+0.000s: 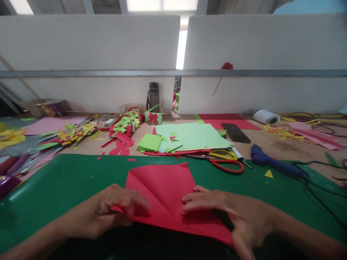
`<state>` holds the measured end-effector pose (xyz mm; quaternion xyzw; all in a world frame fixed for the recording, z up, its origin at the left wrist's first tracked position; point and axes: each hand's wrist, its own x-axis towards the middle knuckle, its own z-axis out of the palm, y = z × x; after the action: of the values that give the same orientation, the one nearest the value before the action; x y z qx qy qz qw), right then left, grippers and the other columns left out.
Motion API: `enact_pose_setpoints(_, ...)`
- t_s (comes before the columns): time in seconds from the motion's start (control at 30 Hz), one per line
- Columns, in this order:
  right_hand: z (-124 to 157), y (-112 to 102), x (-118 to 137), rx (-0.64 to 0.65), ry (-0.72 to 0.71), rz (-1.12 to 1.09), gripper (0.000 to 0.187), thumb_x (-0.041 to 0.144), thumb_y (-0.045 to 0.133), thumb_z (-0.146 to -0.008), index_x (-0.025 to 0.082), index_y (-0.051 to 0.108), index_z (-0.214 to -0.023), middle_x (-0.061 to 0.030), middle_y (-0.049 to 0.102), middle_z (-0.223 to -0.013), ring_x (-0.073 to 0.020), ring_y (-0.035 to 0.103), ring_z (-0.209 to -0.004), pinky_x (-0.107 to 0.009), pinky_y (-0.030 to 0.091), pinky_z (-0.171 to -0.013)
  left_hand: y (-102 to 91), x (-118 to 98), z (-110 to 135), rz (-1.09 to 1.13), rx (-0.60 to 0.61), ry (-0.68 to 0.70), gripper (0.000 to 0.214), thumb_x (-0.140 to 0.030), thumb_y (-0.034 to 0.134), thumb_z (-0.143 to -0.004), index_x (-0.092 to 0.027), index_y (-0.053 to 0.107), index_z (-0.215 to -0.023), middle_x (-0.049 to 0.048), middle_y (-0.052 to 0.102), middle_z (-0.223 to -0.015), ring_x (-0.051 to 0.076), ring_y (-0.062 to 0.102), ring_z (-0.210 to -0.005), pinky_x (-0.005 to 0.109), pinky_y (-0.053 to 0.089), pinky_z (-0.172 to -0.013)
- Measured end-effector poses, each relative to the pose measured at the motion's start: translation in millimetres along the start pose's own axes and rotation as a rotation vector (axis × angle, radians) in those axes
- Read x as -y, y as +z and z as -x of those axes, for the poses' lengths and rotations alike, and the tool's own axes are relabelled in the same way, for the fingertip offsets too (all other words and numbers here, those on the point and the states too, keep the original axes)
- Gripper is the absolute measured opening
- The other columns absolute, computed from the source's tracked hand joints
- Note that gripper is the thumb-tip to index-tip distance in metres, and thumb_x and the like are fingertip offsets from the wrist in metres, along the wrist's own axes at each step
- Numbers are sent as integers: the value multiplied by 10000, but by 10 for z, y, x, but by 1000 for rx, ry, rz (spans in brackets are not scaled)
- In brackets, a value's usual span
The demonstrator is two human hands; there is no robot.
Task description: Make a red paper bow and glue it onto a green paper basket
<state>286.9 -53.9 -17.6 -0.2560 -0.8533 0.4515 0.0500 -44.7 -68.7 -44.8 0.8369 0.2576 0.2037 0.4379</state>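
A sheet of red paper (162, 191) with a diagonal crease lies at the front of the green mat, its near edge reaching past the mat's dark front. My left hand (115, 209) grips the paper's left corner, fingers on top and thumb below. On the other side, my right hand (217, 206) has its fingers bent on the sheet and its thumb at the near right corner. Beyond the paper are scissors (227, 166) with red and yellow handles and a stack of pale green paper (189, 135).
A blue glue gun (273, 164) with a black cord lies at the right, near a phone (235, 133). Small paper baskets (153, 117) and a dark bottle (154, 95) stand at the back. Paper flowers (77, 133) lie at left. A white partition (94, 47) rises behind.
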Motion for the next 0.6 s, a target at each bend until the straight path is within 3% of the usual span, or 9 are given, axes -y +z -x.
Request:
enact_pose_setpoints(0.07,55,-32,-10,79,15,-7,923,703,701,-572,194,540,-1326,-143,528,-1365,-343,400,-1308,-494,103,-1116,-21,28,35,55,-15,-13,170,-264,518,-906,-192,613,-784,57,690,-1101,224,638,-1016,316,468,-898)
enact_pose_setpoints(0.17,131,-29,-48,162,36,95,895,581,741,-641,219,438,-1401,-146,468,-1414,-328,346,-1339,-522,74,-1107,-35,90,62,142,-48,-45,164,-257,530,-907,-187,615,-786,60,687,-1123,226,644,-1014,322,480,-879)
enact_pose_setpoints(0.3,104,97,-68,27,33,357,624,405,594,-845,303,384,-1424,-105,367,-1490,-307,240,-1390,-609,38,-1080,-4,177,32,182,-83,-39,179,-276,531,-914,-178,614,-789,80,693,-1110,225,641,-1020,345,471,-902)
enact_pose_setpoints(0.4,15,172,-35,-19,-72,456,479,361,524,-883,291,487,-1355,-115,452,-1437,-297,282,-1379,-599,85,-1090,39,213,6,106,-51,54,206,-342,533,-912,-191,625,-806,74,707,-1063,226,627,-1047,388,408,-996)
enact_pose_setpoints(0.47,-20,165,-8,-9,-116,472,422,312,472,-899,228,547,-1306,-147,534,-1362,-286,369,-1340,-565,134,-1101,55,219,9,-37,-8,88,236,-406,584,-869,-222,632,-1010,84,661,-1178,249,580,-1136,422,336,-1066)
enact_pose_setpoints(0.5,-22,148,1,-6,-127,469,407,288,449,-902,197,571,-1279,-163,568,-1321,-280,422,-1308,-545,161,-1104,57,214,12,-136,15,86,376,-424,619,-840,-243,580,-1167,91,605,-1272,263,529,-1204,439,286,-1099)
enact_pose_setpoints(0.6,16,94,-15,-23,-109,448,375,251,463,-877,177,627,-1206,-177,622,-1247,-266,524,-1223,-499,242,-1094,42,171,-16,-370,140,51,728,-425,625,-825,-291,278,-1451,86,383,-1476,282,335,-1357,488,122,-1146)
